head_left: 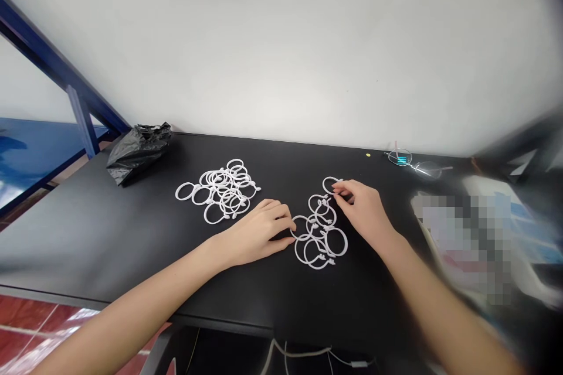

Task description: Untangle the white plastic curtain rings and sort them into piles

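Observation:
White plastic shower curtain rings with small knobbed ends lie in two groups on the black table (145,234). My left hand (257,231) reaches the left side of the nearer group, its thumb and fingertips closed on the edge of a ring (301,217). At the far end of that group, my right hand (363,208) pinches another ring (324,183) between thumb and forefinger. Between my hands several rings (336,242) overlap loosely. Left of my left hand is the larger, tangled pile of rings (214,204).
A crumpled black plastic bag (138,152) sits at the back left, near a blue metal frame (83,120). Eyeglasses (400,157) lie at the back right by the wall. A partly blurred pale package (466,240) is on the right. Cables (303,354) hang below the front edge.

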The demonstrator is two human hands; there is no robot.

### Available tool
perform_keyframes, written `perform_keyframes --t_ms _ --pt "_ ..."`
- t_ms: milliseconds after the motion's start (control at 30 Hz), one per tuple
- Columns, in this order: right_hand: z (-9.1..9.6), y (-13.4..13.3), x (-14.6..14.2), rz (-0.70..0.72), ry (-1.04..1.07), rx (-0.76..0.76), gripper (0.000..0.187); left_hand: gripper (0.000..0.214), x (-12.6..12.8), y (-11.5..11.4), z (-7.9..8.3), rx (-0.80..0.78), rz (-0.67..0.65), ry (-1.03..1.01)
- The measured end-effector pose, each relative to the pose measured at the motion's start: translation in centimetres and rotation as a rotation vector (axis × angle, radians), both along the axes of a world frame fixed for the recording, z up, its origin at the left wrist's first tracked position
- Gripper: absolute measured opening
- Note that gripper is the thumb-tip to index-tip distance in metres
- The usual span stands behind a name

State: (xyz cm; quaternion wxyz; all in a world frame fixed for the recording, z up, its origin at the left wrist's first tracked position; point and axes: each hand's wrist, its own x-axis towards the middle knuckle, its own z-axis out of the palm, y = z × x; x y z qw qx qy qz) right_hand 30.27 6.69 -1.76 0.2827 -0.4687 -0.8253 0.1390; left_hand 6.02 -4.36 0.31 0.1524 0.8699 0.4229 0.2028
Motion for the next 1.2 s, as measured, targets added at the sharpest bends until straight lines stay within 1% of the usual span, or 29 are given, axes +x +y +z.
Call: perform_keyframes --t_ms 67,133,267,433,533,600,667,733,800,867,933,1100,1200 --pt "0.3 -0.2 0.0 0.001 -0.04 -0.008 0.015 0.011 0.1 0.0 0.1 0.004 0.01 0.028" --pt "0.6 -0.6 -0.2 0.004 -0.026 0.004 0.014 0.014 0.2 0.0 0.1 0.009 0.017 0.051" --pt "1.2 -1.5 -1.0 0.006 0.158 0.085 0.011 0.017 0.2 0.1 -0.2 0.007 0.037 0.028" --pt "1.9 -2.5 -1.7 0.039 0.313 0.113 0.01 0.019 0.1 0.0 -0.4 -0.021 0.01 -0.059" --pt "2.3 -3.3 -2.2 0.11 0.367 0.145 0.01 0.02 0.2 -0.1 -0.2 -0.031 0.065 -0.142" --pt "2.5 -4.1 -2.7 0.217 0.4 0.158 0.01 0.027 0.4 -0.2 0.0 -0.101 0.144 -0.304" --pt "2.6 -4.9 -3.2 0.368 0.427 0.17 0.012 0.035 0.6 -0.2 0.2 -0.242 0.198 -0.545" --pt "2.5 -5.6 -3.7 0.47 0.45 0.193 0.014 0.035 0.7 -0.1 0.4 -0.41 0.201 -0.759" --pt "2.3 -5.9 -4.0 0.531 0.449 0.206 0.015 0.034 0.8 0.1 0.5 -0.554 0.197 -0.873" --pt "2.1 -6.0 -4.2 0.559 0.438 0.219 0.015 0.033 0.8 0.3 0.6 -0.644 0.212 -0.926" --pt "2.0 -6.0 -4.2 0.566 0.438 0.235 0.016 0.032 0.8 0.5 0.6 -0.687 0.227 -0.96" --pt "2.2 -6.0 -4.1 0.517 0.478 0.261 0.017 0.032 0.5 0.5 0.5 -0.696 0.228 -0.997" --pt "2.3 -6.0 -3.9 0.466 0.489 0.288 0.023 0.033 0.2 0.6 0.3 -0.711 0.235 -1.032"
